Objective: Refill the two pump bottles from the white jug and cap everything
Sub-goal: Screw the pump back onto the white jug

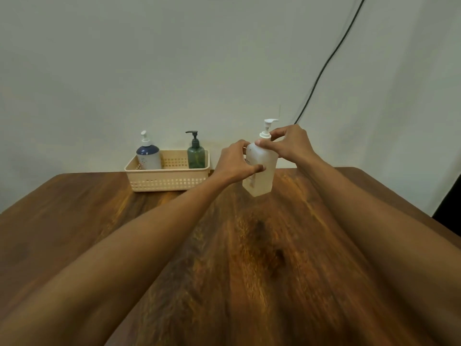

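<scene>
A plain indoor room, most likely a home corner or a simple set-up for household chores; which of the two cannot be told. A dark, strongly grained wooden table (249, 258) stands pushed against a bare off-white wall (174, 58) with nothing hung on it. A thin black cable (331, 58) runs slantwise down that wall and goes behind the table's far edge. The things on the table are washroom goods: a beige perforated plastic basket (169, 181) holding a blue-and-white pump bottle (149, 156) and a dark green pump bottle (196, 156), and beside it a translucent white jug (262, 168) with a pump top. The light is dim and greenish.
</scene>
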{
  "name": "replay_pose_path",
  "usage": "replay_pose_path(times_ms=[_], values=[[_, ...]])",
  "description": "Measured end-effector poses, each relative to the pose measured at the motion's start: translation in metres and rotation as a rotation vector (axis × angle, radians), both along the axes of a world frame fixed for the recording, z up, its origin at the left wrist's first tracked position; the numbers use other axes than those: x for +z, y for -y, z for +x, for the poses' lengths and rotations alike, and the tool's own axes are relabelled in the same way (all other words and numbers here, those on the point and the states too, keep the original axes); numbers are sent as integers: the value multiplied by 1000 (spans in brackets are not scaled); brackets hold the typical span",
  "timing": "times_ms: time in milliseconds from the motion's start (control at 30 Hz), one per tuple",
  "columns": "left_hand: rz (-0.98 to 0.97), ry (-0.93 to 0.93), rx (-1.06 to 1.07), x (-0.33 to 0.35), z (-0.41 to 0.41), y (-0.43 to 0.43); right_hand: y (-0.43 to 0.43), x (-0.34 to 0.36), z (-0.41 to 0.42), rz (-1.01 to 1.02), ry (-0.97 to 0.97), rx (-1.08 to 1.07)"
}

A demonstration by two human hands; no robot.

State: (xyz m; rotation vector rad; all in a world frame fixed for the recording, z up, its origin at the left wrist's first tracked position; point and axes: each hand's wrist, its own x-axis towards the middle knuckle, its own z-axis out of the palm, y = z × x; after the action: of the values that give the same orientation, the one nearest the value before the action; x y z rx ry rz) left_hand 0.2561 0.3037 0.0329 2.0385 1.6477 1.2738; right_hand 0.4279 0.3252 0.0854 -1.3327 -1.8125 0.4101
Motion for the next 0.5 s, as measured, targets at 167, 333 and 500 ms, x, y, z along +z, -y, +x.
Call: replay_pose_path(times_ms=[167, 333, 500], values=[[-52, 2, 18, -2, 10, -56, -67, -12, -3, 16, 28, -90], [-106, 3, -8, -13, 16, -101, -117, -27, 1, -25, 50, -144], [-128, -2, -3, -29, 23, -132, -148, -39, 3, -34, 72, -163]])
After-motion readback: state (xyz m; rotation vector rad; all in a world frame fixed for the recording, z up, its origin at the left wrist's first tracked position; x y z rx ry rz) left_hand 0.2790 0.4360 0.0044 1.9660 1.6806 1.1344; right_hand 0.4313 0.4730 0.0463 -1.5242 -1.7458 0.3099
